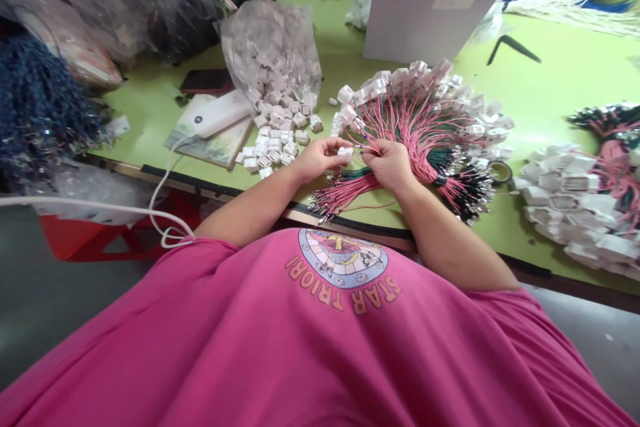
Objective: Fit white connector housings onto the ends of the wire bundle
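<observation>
White connector (345, 155) pinched in left hand (321, 157), right hand (388, 161) closed on wires (369, 140), forearms (255, 208) angled inward

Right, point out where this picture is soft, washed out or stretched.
Head view: the blue bundle at the left looks smeared; head view: the clear bag shows whitish glare; head view: the pink shirt spreads toward the lower corners, probably wide-angle stretch; head view: the white connector in the left hand is too small for fine detail.
</observation>
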A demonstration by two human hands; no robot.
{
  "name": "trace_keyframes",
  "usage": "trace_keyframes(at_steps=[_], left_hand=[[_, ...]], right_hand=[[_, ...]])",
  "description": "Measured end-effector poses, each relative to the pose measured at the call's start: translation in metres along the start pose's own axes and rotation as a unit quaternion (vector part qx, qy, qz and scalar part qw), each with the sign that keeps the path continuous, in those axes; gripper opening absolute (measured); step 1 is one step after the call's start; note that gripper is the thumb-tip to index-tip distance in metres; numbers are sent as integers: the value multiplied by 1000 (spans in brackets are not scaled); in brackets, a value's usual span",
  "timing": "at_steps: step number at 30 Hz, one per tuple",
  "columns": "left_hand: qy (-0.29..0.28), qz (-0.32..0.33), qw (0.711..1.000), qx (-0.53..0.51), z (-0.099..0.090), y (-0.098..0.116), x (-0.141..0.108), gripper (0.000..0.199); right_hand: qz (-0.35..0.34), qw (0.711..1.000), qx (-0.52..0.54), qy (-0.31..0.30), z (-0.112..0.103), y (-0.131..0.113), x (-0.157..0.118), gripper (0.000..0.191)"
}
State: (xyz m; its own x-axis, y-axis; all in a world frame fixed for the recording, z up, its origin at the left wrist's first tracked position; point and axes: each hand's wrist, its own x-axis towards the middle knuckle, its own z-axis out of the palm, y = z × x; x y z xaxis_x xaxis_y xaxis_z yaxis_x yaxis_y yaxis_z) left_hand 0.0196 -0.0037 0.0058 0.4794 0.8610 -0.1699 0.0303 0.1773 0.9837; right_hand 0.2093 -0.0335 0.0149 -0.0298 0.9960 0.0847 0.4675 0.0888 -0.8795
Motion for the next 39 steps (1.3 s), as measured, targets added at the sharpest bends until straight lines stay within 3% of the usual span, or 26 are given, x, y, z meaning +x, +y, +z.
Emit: trace_keyframes(at_steps=[12, 17, 23, 32, 36, 39], left_hand=[[-24, 53, 995, 75, 1, -11, 5, 48], [-18, 107, 984, 139, -2, -13, 6, 40], [9, 58, 993, 106, -6, -7, 4, 44], [-45, 80, 989, 118, -4, -12, 6, 42], [-49, 64, 993, 88, 1, -7, 6, 43], [-17, 31, 999, 28, 1, -1, 6, 43]], right_hand=[[1, 1000, -17, -26, 6, 2, 0, 15], [8, 999, -24, -38, 5, 3, -1, 21], [17, 998, -23, -63, 3, 7, 2, 25], [7, 995, -20, -93, 6, 6, 1, 22], [8, 996, -27, -84, 6, 9, 3, 23], [-11, 999, -1, -49, 3, 4, 1, 20]])
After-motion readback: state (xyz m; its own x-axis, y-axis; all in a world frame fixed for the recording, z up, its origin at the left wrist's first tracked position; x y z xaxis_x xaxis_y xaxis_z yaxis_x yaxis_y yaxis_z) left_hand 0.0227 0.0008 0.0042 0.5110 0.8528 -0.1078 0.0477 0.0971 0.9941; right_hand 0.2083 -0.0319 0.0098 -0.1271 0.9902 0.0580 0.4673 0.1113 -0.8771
